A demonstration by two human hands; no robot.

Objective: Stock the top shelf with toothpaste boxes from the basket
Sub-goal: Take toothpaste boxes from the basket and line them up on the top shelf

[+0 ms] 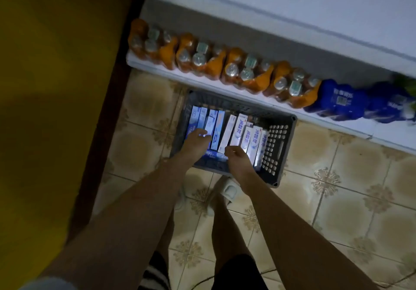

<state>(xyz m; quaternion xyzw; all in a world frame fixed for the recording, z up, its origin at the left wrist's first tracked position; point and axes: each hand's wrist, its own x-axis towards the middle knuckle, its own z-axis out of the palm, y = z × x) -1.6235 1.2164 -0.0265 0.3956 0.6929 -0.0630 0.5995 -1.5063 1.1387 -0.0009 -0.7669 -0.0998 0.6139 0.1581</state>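
The person is bending over the basket (279,154) on the floor, so the picking step looks to be under way. The left hand (198,142) is lying with fingers spread on the blue toothpaste boxes (203,123) at the basket's 9 o'clock side, gripping nothing clearly; the right hand (236,154) is curling over the near ends of the white toothpaste boxes (238,129) toward 3 o'clock, though a firm grip cannot be told. Next comes closing on boxes and lifting them up to the top shelf, which is lying out of view
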